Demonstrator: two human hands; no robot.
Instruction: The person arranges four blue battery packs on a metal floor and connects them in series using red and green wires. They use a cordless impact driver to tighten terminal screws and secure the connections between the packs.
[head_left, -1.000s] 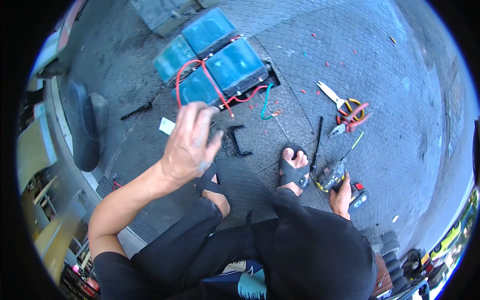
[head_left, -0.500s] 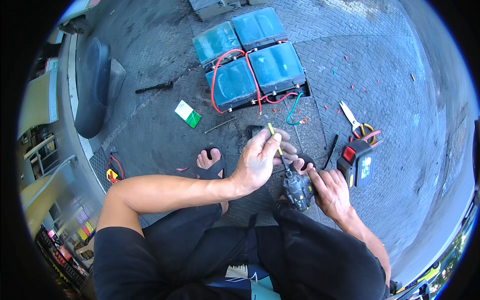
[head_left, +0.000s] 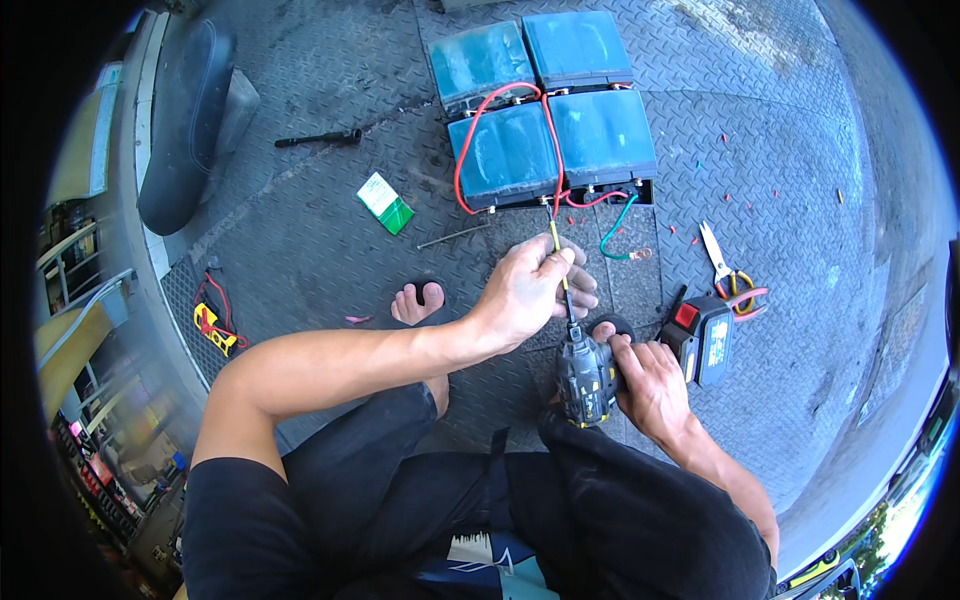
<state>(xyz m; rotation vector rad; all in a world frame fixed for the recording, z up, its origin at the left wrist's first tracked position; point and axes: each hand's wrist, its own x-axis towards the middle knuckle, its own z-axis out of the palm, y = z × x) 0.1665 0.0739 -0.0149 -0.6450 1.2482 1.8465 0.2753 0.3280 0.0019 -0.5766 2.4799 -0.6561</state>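
Note:
My right hand (head_left: 655, 385) is closed round the grip of a black cordless drill (head_left: 586, 382), whose battery pack (head_left: 706, 340) juts out beyond the knuckles. A long rod with a yellow sleeve (head_left: 554, 238) runs forward from its chuck. Thumb and fingers of my left hand (head_left: 528, 283) pinch this rod partway along, with the other fingers apart. The rod's far tip lies at or very near a terminal on the near edge of several blue-topped batteries (head_left: 505, 153); whether it touches, I cannot tell. A thick red cable (head_left: 465, 155) loops across them, and a green wire (head_left: 610, 236) ends in a copper lug.
To the right lie scissors (head_left: 714, 250) and red-handled pliers (head_left: 745, 297), with small red bits scattered around. On the left are a green-and-white packet (head_left: 385, 203), a long bolt (head_left: 452, 236), a black socket tool (head_left: 318, 139), a yellow meter (head_left: 213, 330) and a black seat (head_left: 190, 125).
The rod's tip has moved forward to the near battery edge and stands straighter. Both hands keep their hold. The view has shifted, so the batteries appear further right and higher.

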